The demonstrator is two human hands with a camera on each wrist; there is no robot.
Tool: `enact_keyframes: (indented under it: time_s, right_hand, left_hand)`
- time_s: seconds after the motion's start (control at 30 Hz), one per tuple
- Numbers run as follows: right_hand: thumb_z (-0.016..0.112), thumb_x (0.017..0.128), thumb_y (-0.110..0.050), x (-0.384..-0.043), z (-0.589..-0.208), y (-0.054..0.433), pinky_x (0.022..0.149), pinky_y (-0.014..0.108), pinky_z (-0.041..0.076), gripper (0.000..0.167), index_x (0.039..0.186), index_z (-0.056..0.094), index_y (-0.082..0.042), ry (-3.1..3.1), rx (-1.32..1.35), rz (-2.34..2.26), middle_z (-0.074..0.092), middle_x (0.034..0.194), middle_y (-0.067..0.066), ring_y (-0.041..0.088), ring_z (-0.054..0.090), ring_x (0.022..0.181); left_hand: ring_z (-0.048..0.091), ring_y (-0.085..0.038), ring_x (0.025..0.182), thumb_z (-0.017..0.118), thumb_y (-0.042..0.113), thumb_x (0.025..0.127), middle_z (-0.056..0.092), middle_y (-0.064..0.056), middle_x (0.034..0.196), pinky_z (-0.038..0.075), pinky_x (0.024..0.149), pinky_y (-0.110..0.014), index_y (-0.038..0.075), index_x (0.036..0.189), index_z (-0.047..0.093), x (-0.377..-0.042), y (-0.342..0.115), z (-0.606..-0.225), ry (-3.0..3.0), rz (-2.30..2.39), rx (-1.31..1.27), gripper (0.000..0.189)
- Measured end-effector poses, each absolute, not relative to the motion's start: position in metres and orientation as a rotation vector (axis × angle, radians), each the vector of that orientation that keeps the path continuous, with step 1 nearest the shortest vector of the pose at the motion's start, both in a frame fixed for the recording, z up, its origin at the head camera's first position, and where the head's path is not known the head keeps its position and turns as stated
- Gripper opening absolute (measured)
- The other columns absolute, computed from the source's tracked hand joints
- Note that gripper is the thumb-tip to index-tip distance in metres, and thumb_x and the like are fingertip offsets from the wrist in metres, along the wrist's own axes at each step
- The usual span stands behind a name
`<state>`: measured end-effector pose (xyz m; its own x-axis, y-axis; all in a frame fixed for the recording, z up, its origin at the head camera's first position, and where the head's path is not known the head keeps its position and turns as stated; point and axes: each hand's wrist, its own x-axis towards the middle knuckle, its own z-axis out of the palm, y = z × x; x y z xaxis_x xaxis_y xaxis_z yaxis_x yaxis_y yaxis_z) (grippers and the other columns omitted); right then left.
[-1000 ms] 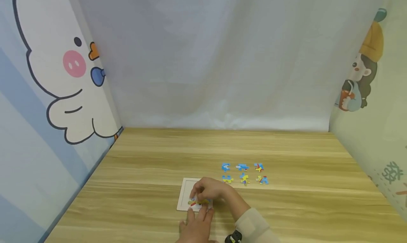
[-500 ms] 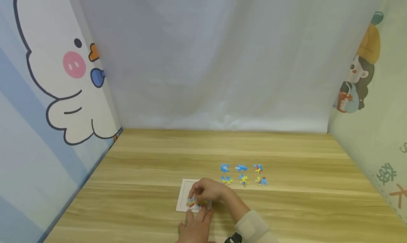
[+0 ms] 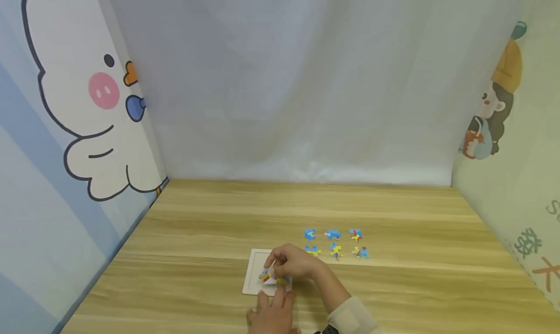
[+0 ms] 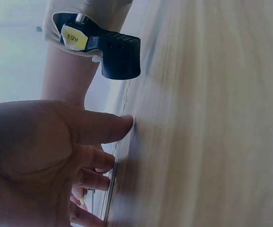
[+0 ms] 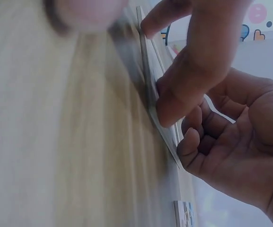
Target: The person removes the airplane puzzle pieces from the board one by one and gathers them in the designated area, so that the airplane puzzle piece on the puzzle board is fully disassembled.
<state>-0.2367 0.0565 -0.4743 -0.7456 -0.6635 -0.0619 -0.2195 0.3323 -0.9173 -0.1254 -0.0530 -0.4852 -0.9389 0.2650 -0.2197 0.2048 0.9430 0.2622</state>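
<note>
A pale square puzzle frame (image 3: 251, 280) lies flat on the wooden table near its front. My right hand (image 3: 294, 262) reaches over the frame from the right, thumb and forefinger pinching a colourful jigsaw piece (image 3: 264, 275) above its lower part. More yellow printing shows under the fingers and is partly hidden. My left hand (image 3: 273, 317) lies at the frame's near edge, fingers extended, their tips touching it. In the left wrist view the left thumb (image 4: 110, 127) is stretched beside the frame. In the right wrist view, the right hand (image 5: 240, 142) curls its fingers over the frame.
Several loose jigsaw pieces (image 3: 334, 235) lie in two rows on the table (image 3: 210, 217), right of and beyond the frame. A grey-white curtain (image 3: 306, 105) hangs behind the table. Printed panels (image 3: 96, 144) stand at both sides.
Both hands stay over the frame with small finger movements; the right hand keeps its pinch on the jigsaw piece. The head view has tilted slightly, so the scene sits a little lower.
</note>
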Motion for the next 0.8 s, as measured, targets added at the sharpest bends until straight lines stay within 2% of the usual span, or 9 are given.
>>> enact_keyframes:
  time_s: [0.33,0.53,0.8]
  right_hand:
    - [0.062,0.079,0.004,-0.231,-0.472,0.062,0.057,0.021,0.041,0.015,0.092,0.066,-0.003,2.204,-0.790,-1.425,0.055,0.065,-0.001,0.008,0.047,0.060]
    - [0.059,0.079,0.006,-0.224,-0.469,0.072,0.057,0.021,0.040,0.017,0.093,0.066,0.000,2.238,-0.771,-1.481,0.053,0.067,-0.002,0.008,0.046,0.063]
    - [0.059,0.080,0.007,-0.221,-0.471,0.087,0.055,0.021,0.040,0.019,0.096,0.067,0.001,2.342,-0.749,-1.482,0.056,0.071,0.001,0.009,0.046,0.062]
  left_hand:
    - [0.031,-0.050,0.116,0.074,0.047,0.071,0.035,-0.006,0.135,0.033,0.072,-0.076,0.010,0.130,0.046,-0.122,-0.051,-0.488,2.889,0.304,0.355,0.075]
    - [0.034,-0.046,0.112,0.076,0.046,0.068,0.039,-0.008,0.135,0.035,0.071,-0.076,0.009,0.130,0.048,-0.121,-0.053,-0.487,2.914,0.318,0.361,0.077]
    - [0.033,-0.044,0.112,0.077,0.046,0.068,0.039,-0.008,0.137,0.035,0.071,-0.075,0.010,0.130,0.049,-0.120,-0.053,-0.485,2.916,0.328,0.349,0.077]
